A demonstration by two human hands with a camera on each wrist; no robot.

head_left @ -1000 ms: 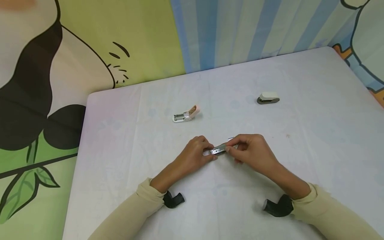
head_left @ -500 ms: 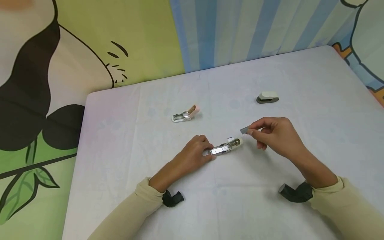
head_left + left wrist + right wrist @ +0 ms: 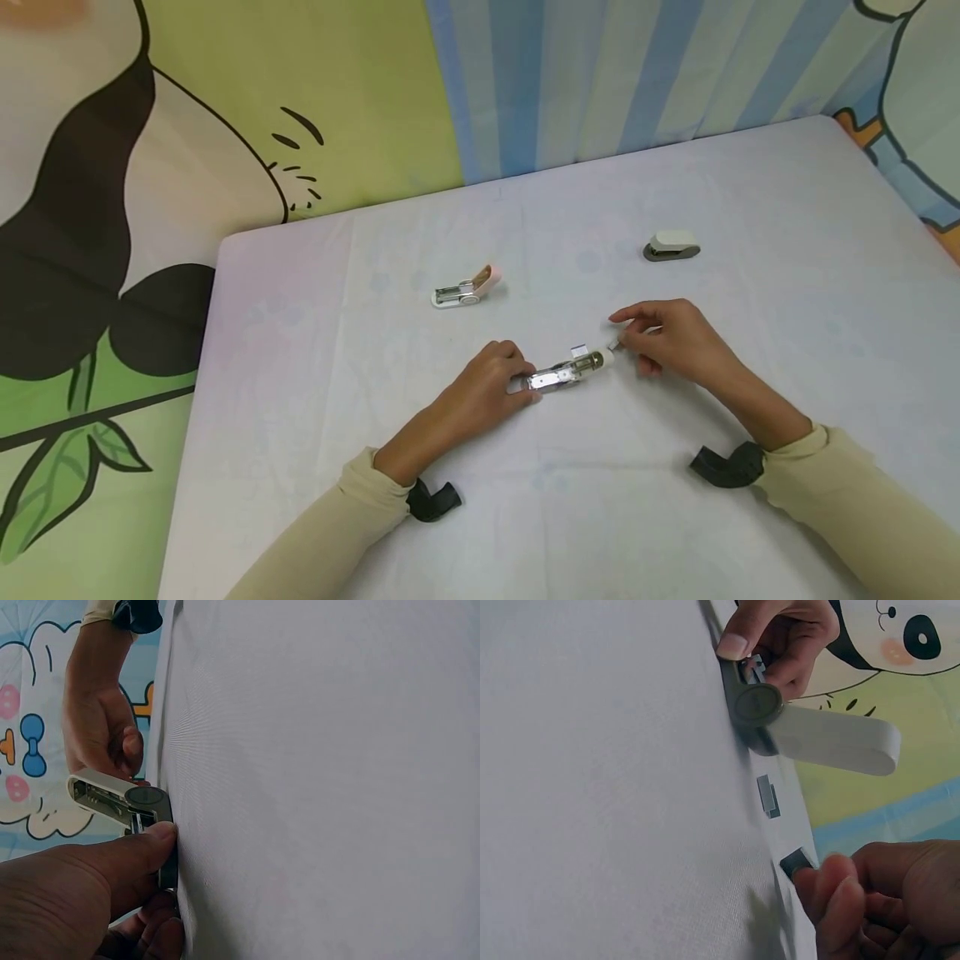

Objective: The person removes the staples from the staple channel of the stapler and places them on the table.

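Note:
An opened stapler, with a white top arm tipped back and a shiny metal staple channel, lies on the table in the head view. My left hand grips the left end of its grey base, thumb along the near side. In the left wrist view the thumb presses on the base. My right hand is just beyond the stapler's white end and pinches a short grey staple strip at its fingertips. Another staple strip lies on the table beside the stapler.
A small pink and white stapler, also opened, sits farther back toward the left. A white and grey stapler, closed, stands back right. Both rest on the white tablecloth, with a patterned cloth wall behind the table's far edge.
My right hand moved off the stapler's channel to the right with the staple strip, then dipped slightly back toward the table near the stapler's white end. The left hand stays in place.

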